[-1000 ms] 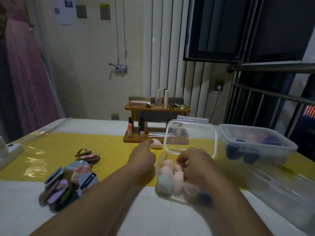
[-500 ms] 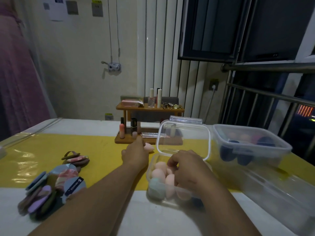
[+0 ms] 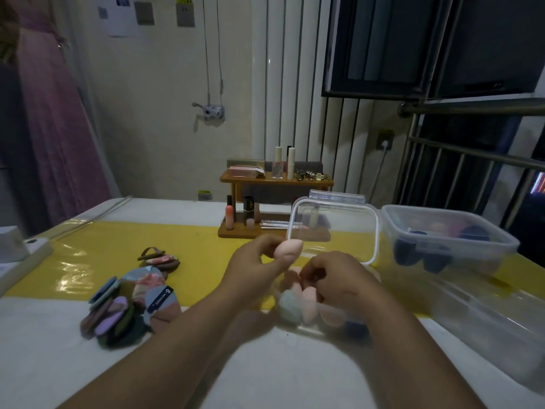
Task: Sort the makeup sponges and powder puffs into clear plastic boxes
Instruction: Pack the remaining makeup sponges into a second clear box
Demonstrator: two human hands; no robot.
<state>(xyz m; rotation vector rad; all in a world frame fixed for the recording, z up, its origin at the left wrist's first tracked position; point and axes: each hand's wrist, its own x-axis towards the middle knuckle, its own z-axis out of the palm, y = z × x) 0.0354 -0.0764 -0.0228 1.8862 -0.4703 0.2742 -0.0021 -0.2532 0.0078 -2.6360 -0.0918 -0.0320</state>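
Dim room, lamp off or weak. The counter [image 3: 265, 364] is covered in white, with a yellow strip under clear film running across it. A wooden rack [image 3: 274, 208] of cosmetics stands at the back by the wall. Change noted: a second ago one pink sponge [image 3: 287, 252] lay loose on the yellow strip just in front of the rack, with the left hand [image 3: 253, 264] reaching for it. Half a second ago the hand was on it. Now the sponge is off the counter, pinched at its blunt end by the left fingers [image 3: 267, 246] and held in the air above the far left corner of the small box [image 3: 321, 327]. The box's lid [image 3: 333, 228] stands open behind it. The right hand [image 3: 339, 278] has stayed inside that box throughout, fingers curled down among the pink and pale green sponges already packed there. I cannot tell whether it grasps one or only shifts them to make room. The strip in front of the rack now shows no loose sponge, so this looks like the last stray of that kind. Judgement: next is the drop into the small box, which looks nearly full. The big box [image 3: 448, 240] to the right holds dark and coloured sponges. The puffs [image 3: 129, 302] lie untouched in a fanned heap at the left, well apart from any box, so that half of the sort is not yet begun.
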